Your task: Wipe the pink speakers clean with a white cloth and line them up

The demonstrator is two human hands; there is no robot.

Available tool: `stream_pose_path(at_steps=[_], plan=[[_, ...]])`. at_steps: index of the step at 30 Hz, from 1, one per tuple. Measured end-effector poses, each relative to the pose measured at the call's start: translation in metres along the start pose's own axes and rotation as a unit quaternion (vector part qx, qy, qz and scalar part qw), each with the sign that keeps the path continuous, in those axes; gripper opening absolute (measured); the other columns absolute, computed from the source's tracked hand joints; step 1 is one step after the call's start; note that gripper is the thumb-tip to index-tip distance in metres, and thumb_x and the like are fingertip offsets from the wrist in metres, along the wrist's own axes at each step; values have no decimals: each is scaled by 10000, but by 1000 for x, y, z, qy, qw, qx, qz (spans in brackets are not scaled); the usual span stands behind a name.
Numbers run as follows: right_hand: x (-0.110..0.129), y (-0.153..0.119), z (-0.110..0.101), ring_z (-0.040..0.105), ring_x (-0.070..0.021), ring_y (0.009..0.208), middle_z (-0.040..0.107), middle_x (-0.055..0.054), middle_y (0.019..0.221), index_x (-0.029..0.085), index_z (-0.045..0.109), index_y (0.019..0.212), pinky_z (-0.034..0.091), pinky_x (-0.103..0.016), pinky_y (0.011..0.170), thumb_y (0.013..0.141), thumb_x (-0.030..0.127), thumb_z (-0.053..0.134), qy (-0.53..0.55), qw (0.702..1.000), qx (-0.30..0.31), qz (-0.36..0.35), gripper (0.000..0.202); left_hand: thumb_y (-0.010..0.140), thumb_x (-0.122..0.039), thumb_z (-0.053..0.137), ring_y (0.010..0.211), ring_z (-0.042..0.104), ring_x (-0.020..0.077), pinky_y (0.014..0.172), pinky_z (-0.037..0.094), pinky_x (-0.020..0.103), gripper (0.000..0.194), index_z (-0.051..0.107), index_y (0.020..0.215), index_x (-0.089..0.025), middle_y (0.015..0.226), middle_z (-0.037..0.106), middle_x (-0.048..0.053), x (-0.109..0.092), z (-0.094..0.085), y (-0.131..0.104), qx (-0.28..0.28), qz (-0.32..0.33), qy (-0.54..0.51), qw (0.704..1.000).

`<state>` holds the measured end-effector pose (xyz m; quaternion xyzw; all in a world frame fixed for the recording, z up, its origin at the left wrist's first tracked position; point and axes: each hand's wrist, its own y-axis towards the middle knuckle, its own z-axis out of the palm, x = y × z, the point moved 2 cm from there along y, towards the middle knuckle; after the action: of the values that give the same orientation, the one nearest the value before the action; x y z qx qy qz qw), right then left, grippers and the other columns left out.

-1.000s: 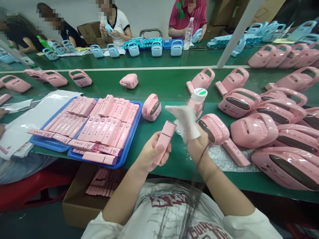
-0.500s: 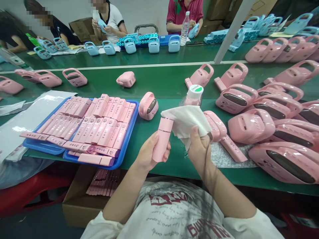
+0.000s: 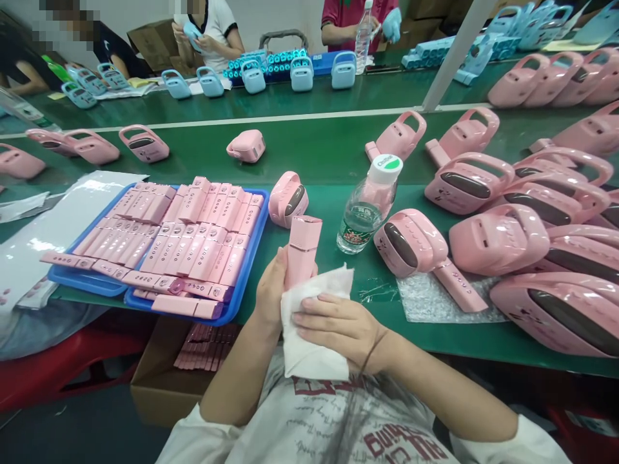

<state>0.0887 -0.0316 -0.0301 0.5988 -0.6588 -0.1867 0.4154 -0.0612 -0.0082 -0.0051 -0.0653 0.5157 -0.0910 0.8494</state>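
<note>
My left hand (image 3: 271, 290) is closed round a pink, square-sided microphone (image 3: 303, 248), held upright with its top end showing. A white cloth (image 3: 314, 357) covers the microphone's lower part. My right hand (image 3: 338, 325) presses that cloth against the microphone, fingers laid together across it. Left of my hands, a blue tray (image 3: 246, 283) is filled with similar pink microphones (image 3: 186, 251). Just beyond my hands stand a small pink speaker (image 3: 288, 200) and a clear bottle (image 3: 360, 222) with a white cap.
Several pink handled speakers (image 3: 498, 238) crowd the right side, near bubble wrap (image 3: 425, 303). A cardboard box (image 3: 155, 386) holding pink parts sits below the table edge. Across the green bench (image 3: 193, 142), people handle light-blue speakers (image 3: 302, 74). A grey post (image 3: 454, 58) rises at right.
My right hand has brought the cloth left and down onto the microphone's lower part. My left hand has shifted slightly left, and the microphone has turned. The bottle is now fully uncovered.
</note>
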Motion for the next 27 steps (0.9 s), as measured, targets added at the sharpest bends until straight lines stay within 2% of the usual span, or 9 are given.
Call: stream_pose_path(at_steps=[4, 7, 10, 12, 14, 17, 20, 23, 27], plan=[[12, -7, -25, 632, -232, 1193, 753, -162, 1032, 85, 662, 1099, 535, -363, 1008, 1023, 347, 288, 161, 982, -28, 99, 463, 783, -698, 588, 365, 462, 75, 329, 346, 192, 548, 599, 781, -150, 571, 558, -10, 2, 4, 1, 59, 37, -55, 996], [11, -18, -39, 749, -210, 827, 767, -82, 834, 172, 720, 982, 627, -304, 741, 1006, 369, 377, 223, 918, -76, 320, 397, 790, -621, 643, 358, 504, 86, 306, 367, 177, 482, 630, 942, -164, 602, 583, -26, 3, 5, 0, 102, 43, -87, 990], [5, -30, -49, 728, -201, 661, 743, -34, 721, 214, 744, 893, 611, -272, 577, 924, 462, 555, 234, 800, -246, 495, 313, 822, -543, 656, 414, 548, 87, 340, 418, 169, 451, 630, 1096, -186, 667, 621, -23, 1, 5, -3, 117, 34, -114, 986], [2, -31, -52, 735, -211, 734, 751, -32, 775, 223, 741, 920, 620, -284, 624, 855, 520, 638, 221, 738, -373, 517, 321, 807, -515, 684, 493, 572, 85, 366, 440, 159, 459, 645, 1103, -166, 732, 622, -11, -1, 6, -4, 107, 7, -143, 984], [-2, -25, -53, 733, -221, 857, 757, -40, 853, 212, 731, 971, 624, -307, 721, 842, 539, 648, 192, 714, -446, 504, 361, 794, -477, 706, 567, 575, 81, 397, 458, 146, 446, 663, 1078, -136, 764, 592, -5, 0, 8, -4, 89, -21, -168, 982], [-9, -4, -48, 709, -235, 983, 754, -62, 939, 183, 713, 1035, 597, -351, 866, 902, 526, 573, 133, 759, -442, 459, 394, 835, -472, 648, 542, 525, 68, 391, 437, 139, 423, 666, 1080, -129, 725, 543, -10, 4, 13, -1, 85, -67, -183, 977], [-14, 18, -33, 709, -241, 1001, 747, -86, 1030, 186, 676, 1137, 580, -381, 920, 957, 483, 485, 86, 841, -339, 413, 397, 884, -539, 535, 433, 459, 75, 316, 358, 164, 421, 669, 976, -151, 647, 535, -4, 14, 19, 2, 76, -118, -167, 976], [-11, 27, -13, 569, -261, 1272, 662, -137, 1269, 165, 554, 1321, 494, -437, 1061, 992, 362, 417, 24, 918, -214, 333, 407, 894, -591, 473, 405, 475, 106, 324, 376, 207, 485, 617, 761, -148, 560, 534, 16, 23, 17, 6, -7, -137, -121, 983], [1, 16, 1, 374, -264, 1427, 592, -192, 1358, 66, 508, 1341, 367, -481, 1161, 973, 213, 390, -18, 989, -43, 143, 414, 743, -674, 642, 509, 559, 118, 453, 463, 222, 556, 614, 912, -145, 651, 603, 13, 14, 0, 14, -119, -33, -42, 991]])
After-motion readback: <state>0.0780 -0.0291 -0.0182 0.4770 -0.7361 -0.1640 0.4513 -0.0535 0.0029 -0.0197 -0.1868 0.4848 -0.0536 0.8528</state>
